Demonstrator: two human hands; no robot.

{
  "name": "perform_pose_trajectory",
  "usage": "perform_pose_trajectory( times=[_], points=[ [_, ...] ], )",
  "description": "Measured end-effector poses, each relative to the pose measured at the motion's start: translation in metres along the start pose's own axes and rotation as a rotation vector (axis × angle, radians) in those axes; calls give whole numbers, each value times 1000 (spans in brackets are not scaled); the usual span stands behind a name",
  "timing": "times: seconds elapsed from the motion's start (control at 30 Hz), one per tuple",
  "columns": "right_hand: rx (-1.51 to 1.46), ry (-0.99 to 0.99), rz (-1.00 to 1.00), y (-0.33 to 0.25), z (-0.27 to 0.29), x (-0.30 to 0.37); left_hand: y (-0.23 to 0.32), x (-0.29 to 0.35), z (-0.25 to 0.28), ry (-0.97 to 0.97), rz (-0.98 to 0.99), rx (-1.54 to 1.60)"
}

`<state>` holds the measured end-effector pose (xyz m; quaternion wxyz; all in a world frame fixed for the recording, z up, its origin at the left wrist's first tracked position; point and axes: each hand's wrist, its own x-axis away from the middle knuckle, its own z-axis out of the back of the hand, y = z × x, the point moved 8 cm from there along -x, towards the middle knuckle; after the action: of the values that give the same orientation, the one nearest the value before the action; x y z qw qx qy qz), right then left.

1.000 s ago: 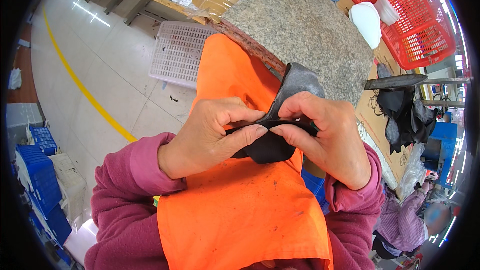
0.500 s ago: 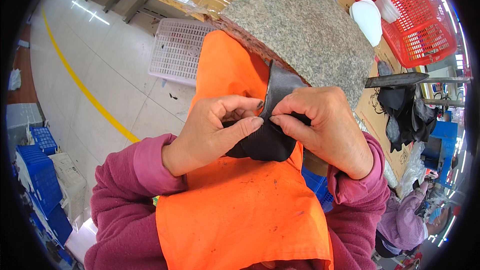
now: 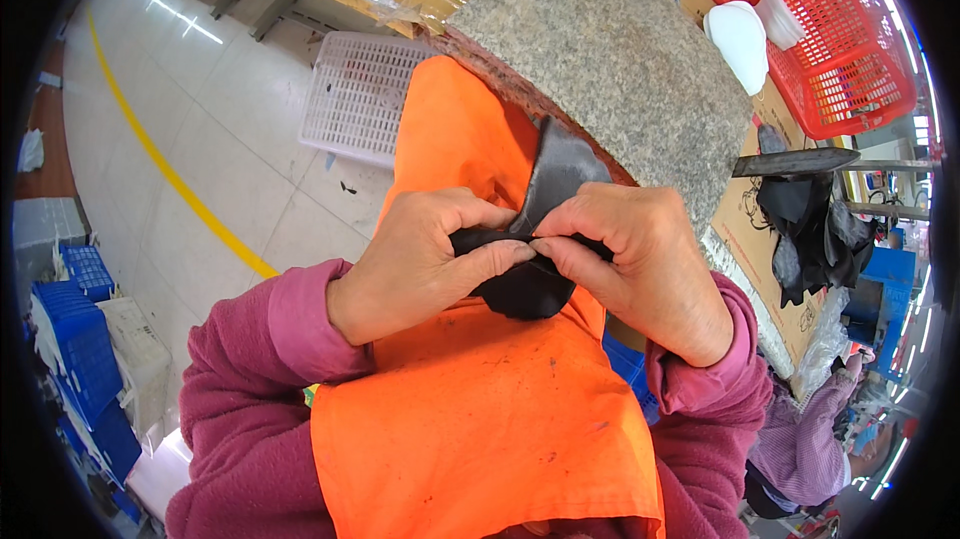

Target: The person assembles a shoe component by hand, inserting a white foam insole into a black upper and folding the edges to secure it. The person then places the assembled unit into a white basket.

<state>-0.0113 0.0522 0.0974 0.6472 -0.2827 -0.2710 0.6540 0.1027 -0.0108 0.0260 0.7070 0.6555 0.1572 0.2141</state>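
Both my hands pinch one black piece of leather-like material (image 3: 563,171) above my lap, over an orange apron (image 3: 480,399). My left hand (image 3: 425,254) has its thumb and fingers closed on a fold at the piece's middle. Right beside it, my right hand (image 3: 635,264) grips the same fold, thumb tip almost touching the left thumb. One flap of the piece rises toward the stone slab's edge; a darker, rounded part hangs below my thumbs. The fingertips partly hide the fold between them.
A granite slab (image 3: 610,49) lies on the bench ahead. To its right are a red basket (image 3: 855,89), white pads (image 3: 737,44), a dark flat blade-like tool (image 3: 795,161) and black scraps (image 3: 815,229). A pale basket (image 3: 365,94) stands on the floor. Another person (image 3: 805,439) sits at lower right.
My hands have turned the black piece and folded its edge between the thumbs. The left fingertips have curled under, and the upper flap now lies flatter and shows more of its face.
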Motion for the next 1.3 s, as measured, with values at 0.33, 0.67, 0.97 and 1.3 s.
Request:
perform_pose_trajectory(
  times=[0.33,0.67,0.97,1.3],
  points=[
    [33,-75,-18,11,-7,-1,5,6,0,25,-41,-85],
    [50,-86,-75,10,-10,-6,7,10,1,62,-75,-90],
    [61,13,-45,-1,-5,-6,9,13,3,102,-130,-52],
    [230,52,-62,-13,-3,0,5,12,8,158,-127,43]
  ],
)
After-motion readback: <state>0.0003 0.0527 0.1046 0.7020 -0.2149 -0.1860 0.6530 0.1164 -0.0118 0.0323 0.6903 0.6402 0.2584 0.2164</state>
